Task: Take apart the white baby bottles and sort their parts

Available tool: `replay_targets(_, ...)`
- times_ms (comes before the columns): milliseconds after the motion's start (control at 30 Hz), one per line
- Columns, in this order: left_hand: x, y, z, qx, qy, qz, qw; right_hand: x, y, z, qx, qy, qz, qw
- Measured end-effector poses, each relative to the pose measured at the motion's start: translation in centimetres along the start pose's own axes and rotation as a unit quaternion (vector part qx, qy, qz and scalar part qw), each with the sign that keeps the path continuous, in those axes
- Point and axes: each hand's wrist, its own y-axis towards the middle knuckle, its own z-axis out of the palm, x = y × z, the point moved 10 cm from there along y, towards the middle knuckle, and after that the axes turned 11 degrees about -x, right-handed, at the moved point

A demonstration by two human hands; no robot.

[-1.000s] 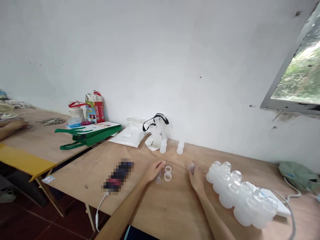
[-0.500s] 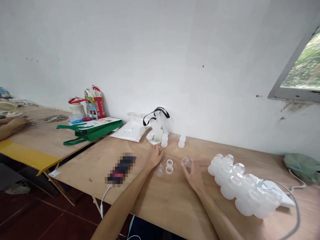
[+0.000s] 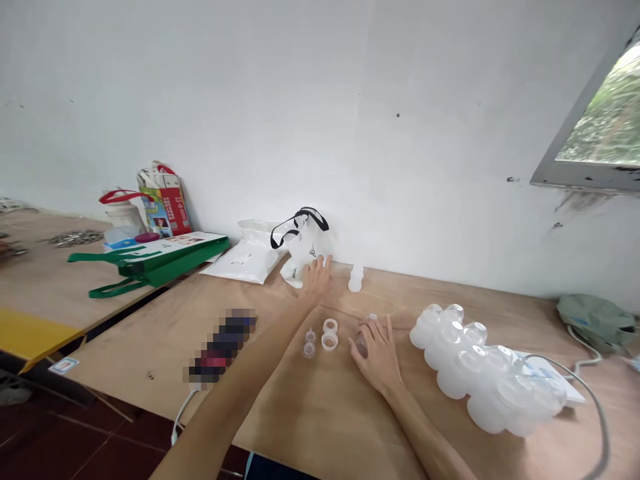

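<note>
1. Left hand [image 3: 317, 280] is open, fingers spread and palm down at the back of the plywood tabletop [image 3: 300, 413], right by a white plastic bag [image 3: 300, 263].
2. Right hand [image 3: 377, 353] curls around a small clear plastic piece [image 3: 361, 345], thumb on one side and fingers on the other. Its long axis is hard to tell, tbh.
3. That piece sits in the right hand, so that hand's the nearer one by far.
4. Between the hands lie 2 clear rings [image 3: 329, 333] and 2 small clear nipple-shaped pieces [image 3: 309, 343].
5. Frosted plastic bottles [image 3: 480, 367] lie piled just right of the right hand.
</note>
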Motion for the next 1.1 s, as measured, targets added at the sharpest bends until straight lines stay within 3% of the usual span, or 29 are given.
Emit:
replay_targets(200, -0.8, 1.0, 2.2, 0.1, 0.03, 0.002, 0.995, -2.2, -0.2, 0.2, -0.024, -0.032, 0.078, 0.996)
replay_targets(400, -1.9, 1.7, 3.8, 0.18, 0.01, 0.03, 0.983, -4.0, -0.6, 1.1, -0.002, 0.042, 0.17, 0.985)
replay_targets(600, -4.2, 2.7, 5.1, 0.226, 0.004, 0.062, 0.972, -5.6, -1.1, 1.4, -0.006, 0.096, 0.244, 0.965)
replay_targets(933, -6.2, 1.9, 7.3, 0.293, 0.03, 0.108, 0.95, -6.1, -1.2, 1.8, 0.007, 0.099, 0.263, 0.96)
replay_targets(1100, -6.8, 1.1, 7.0, 0.299, 0.022, 0.145, 0.943, -5.9, -1.1, 1.9, 0.016, 0.089, 0.245, 0.965)
